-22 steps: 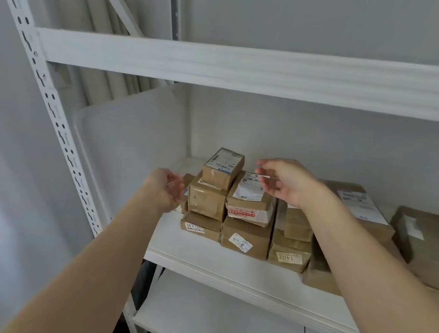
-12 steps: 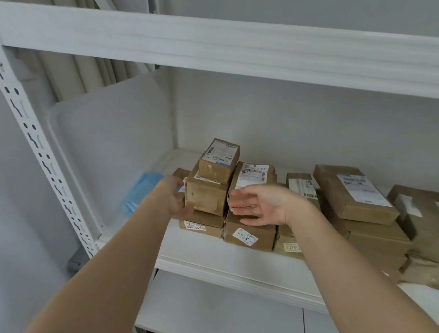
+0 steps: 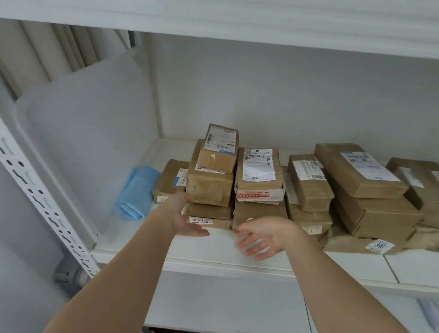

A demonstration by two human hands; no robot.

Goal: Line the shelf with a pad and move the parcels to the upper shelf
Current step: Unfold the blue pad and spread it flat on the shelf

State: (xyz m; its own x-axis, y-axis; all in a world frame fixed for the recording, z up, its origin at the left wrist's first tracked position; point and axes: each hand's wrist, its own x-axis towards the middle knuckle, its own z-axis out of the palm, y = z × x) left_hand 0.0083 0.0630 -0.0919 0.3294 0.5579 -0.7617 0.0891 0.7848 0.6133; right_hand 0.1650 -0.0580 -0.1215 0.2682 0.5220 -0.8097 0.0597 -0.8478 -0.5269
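Observation:
Several brown parcels with white labels stand in stacks on the middle shelf (image 3: 231,251). The left stack (image 3: 209,184) is three high, and a second stack (image 3: 260,181) stands right beside it. My left hand (image 3: 183,216) touches the bottom left corner of the left stack with its fingers stretched along the shelf board. My right hand (image 3: 259,237) is palm up with relaxed fingers at the foot of the second stack and holds nothing. The upper shelf (image 3: 229,10) runs across the top of the view; its top surface is hidden. A white foam pad (image 3: 87,125) leans against the shelf's left end.
A folded blue cloth (image 3: 137,193) lies on the shelf left of the parcels. More parcels (image 3: 367,192) fill the shelf to the right. A perforated white upright (image 3: 30,181) stands at the left. The lower shelf (image 3: 225,305) lies beneath.
Both hands have dropped from the upper parcels to the foot of the stacks. My right hand has turned palm up. The view has tilted down, showing more of the shelf.

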